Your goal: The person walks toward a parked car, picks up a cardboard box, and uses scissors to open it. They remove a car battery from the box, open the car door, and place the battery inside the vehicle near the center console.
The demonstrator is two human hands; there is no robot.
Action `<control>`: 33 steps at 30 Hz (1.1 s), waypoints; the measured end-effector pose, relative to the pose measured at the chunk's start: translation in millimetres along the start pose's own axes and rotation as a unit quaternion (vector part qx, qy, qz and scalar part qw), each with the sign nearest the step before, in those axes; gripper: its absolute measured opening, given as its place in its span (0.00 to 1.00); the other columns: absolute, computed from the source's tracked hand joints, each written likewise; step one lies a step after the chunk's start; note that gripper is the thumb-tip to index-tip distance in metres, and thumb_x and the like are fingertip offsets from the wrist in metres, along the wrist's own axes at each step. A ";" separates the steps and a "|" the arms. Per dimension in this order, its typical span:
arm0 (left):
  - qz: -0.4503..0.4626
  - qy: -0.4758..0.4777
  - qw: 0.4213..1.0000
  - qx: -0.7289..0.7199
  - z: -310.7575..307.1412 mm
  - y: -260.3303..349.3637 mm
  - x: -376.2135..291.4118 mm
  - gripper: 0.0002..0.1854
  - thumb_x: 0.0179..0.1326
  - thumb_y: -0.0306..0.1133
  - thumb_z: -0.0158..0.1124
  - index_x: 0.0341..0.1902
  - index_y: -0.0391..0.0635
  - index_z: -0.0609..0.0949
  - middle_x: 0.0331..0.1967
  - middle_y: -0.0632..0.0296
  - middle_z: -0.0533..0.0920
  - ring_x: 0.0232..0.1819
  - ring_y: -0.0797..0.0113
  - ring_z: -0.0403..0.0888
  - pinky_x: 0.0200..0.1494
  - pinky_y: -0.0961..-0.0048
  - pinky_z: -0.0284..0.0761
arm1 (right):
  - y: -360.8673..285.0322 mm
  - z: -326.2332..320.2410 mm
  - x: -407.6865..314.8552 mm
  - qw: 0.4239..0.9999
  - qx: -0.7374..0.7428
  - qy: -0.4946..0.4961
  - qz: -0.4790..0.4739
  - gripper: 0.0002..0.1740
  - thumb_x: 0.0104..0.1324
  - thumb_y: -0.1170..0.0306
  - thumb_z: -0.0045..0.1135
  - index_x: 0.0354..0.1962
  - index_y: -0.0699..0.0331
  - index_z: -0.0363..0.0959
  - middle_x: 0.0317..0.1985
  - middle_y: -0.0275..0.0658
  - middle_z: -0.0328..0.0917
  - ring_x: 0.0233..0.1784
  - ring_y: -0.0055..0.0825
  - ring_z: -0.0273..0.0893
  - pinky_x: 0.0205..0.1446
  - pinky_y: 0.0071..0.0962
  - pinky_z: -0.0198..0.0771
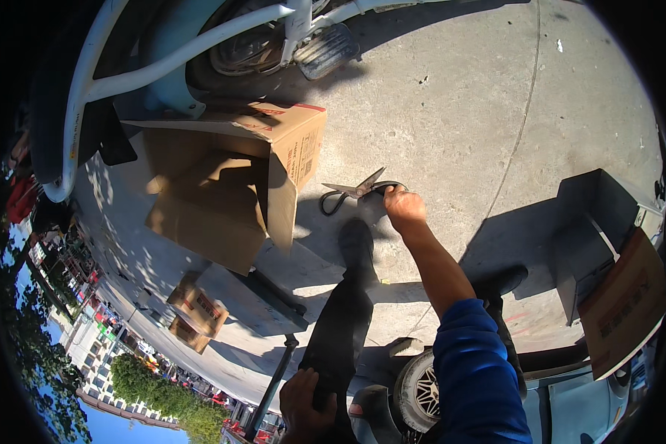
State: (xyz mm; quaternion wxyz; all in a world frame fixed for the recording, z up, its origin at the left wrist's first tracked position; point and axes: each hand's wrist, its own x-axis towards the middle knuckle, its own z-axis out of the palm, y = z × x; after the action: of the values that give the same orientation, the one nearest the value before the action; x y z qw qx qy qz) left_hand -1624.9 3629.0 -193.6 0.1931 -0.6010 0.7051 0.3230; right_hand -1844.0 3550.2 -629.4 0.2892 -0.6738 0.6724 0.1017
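A pair of large metal scissors point(359, 191) with black loop handles is gripped by one handle in my right hand point(405, 206). Its blades are spread apart, and the other loop hangs free of my fingers. To the left of the blades stands a cardboard box point(211, 222), its top flaps folded outward and its inside partly in shadow. Red and dark printing marks its outer side. My left hand point(307, 397) rests on my dark trouser leg point(338, 327) near the knee, with nothing in it.
A white-framed vehicle with a pedal point(326, 51) stands beyond the box. At right are a grey open container point(585, 238) and a cardboard piece point(624, 305). Below lie a wheel point(419, 391) and a light-blue vehicle body point(580, 408). Small cartons point(198, 305) sit at left on concrete point(466, 100).
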 end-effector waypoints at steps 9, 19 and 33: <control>0.018 -0.050 0.998 -0.032 -1.9 -19.8 1.3 0.37 0.53 0.40 0.76 0.65 0.38 0.74 0.58 0.45 0.79 0.62 0.43 0.75 0.66 0.51 0.69 | 24.4 -100.4 -163.8 0.926 0.202 -0.272 0.169 0.13 0.59 0.68 0.60 0.42 0.63 0.82 0.41 0.49 0.85 0.45 0.44 0.86 0.48 0.41 0.81; 0.068 -0.236 0.864 -0.439 -29.8 176.9 103.1 0.23 0.79 0.41 0.50 0.64 0.32 0.75 0.50 0.48 0.85 0.50 0.61 0.86 0.54 0.65 0.80 | 87.9 -275.1 -439.6 0.923 0.329 0.032 0.195 0.14 0.53 0.69 0.61 0.38 0.64 0.73 0.38 0.49 0.78 0.36 0.52 0.81 0.39 0.47 0.77; 0.480 -0.172 0.860 0.024 50.8 445.7 -139.2 0.35 0.65 0.31 0.55 0.75 0.33 0.62 0.77 0.37 0.58 0.77 0.38 0.57 0.78 0.51 0.54 | 147.5 -346.1 -623.2 0.419 0.766 0.294 0.390 0.30 0.70 0.59 0.59 0.60 0.75 0.70 0.45 0.43 0.81 0.49 0.26 0.78 0.56 0.29 0.73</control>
State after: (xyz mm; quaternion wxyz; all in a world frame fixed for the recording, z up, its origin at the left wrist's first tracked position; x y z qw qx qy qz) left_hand -2035.9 3795.3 -38.5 0.1462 -0.1180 0.8694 0.4570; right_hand -2120.3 3906.5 -57.9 0.3995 0.1717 0.7071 -0.5576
